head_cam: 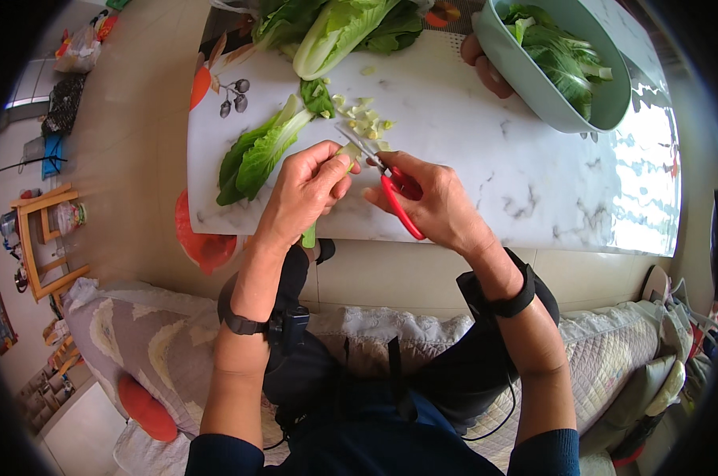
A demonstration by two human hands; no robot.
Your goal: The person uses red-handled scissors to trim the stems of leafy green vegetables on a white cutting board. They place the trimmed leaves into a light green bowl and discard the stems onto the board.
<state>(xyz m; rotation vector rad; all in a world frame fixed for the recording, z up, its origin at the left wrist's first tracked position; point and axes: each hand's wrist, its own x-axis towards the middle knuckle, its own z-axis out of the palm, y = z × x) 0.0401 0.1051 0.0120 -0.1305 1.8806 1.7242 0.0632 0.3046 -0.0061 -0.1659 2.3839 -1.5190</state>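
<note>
My left hand [311, 187] grips a leafy green stalk; its pale end [351, 152] pokes out past the fingertips, and a green tip hangs below the palm. Red-handled scissors [401, 205] are in my right hand [439, 193], their blades angled up and left beside that pale end. Small pale cut bits [368, 122] lie scattered on the marble-patterned tabletop [454, 143] just beyond the blades. Left of them rest loose lettuce leaves [263, 154] with white stems. A larger head of leafy lettuce [341, 38] lies at the table's far side.
A pale green plastic basin [549, 101] holding leaves stands at the far right, with brownish rounded things [490, 74] against its side. Below the table's left corner is a red plastic bag or container [201, 235]. A quilted sofa [609, 351] lies under and around me.
</note>
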